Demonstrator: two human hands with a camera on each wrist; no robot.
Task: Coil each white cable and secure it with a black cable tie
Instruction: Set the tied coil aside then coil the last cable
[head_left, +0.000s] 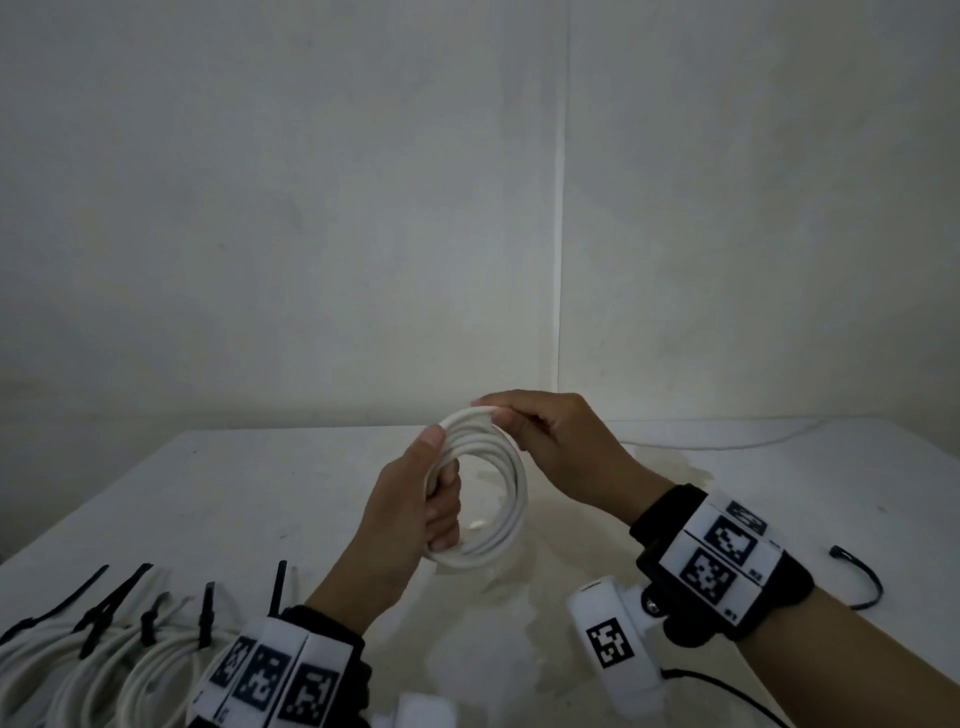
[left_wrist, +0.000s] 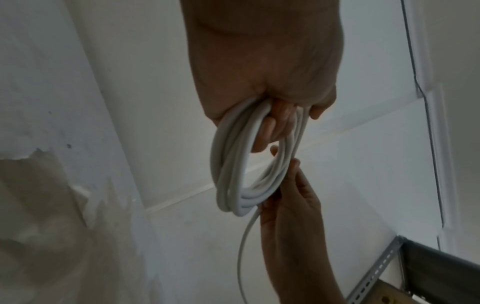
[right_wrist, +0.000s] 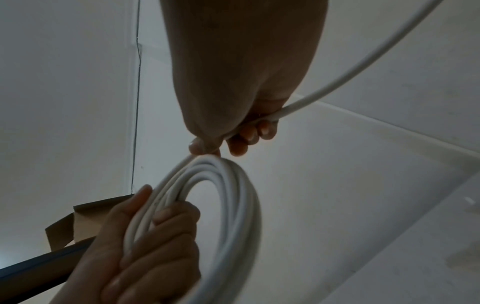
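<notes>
A white cable coil (head_left: 506, 499) of several loops hangs upright above the table, seen too as the coil (left_wrist: 233, 164) and the coil (right_wrist: 233, 205). My left hand (head_left: 415, 509) grips its left side, thumb on the outside and fingers through the ring. My right hand (head_left: 540, 431) pinches the cable at the top of the coil. In the right wrist view the loose strand (right_wrist: 363, 61) runs out of that hand (right_wrist: 233, 131) up to the right. A loose black cable tie (head_left: 862, 577) lies on the table at the right.
Several coiled white cables (head_left: 104, 665) with black ties (head_left: 208, 613) lie at the table's front left. The cable's tail (head_left: 727, 441) trails along the back right of the white table (head_left: 260, 493). A wall stands close behind. A cardboard box (right_wrist: 78, 222) shows in the right wrist view.
</notes>
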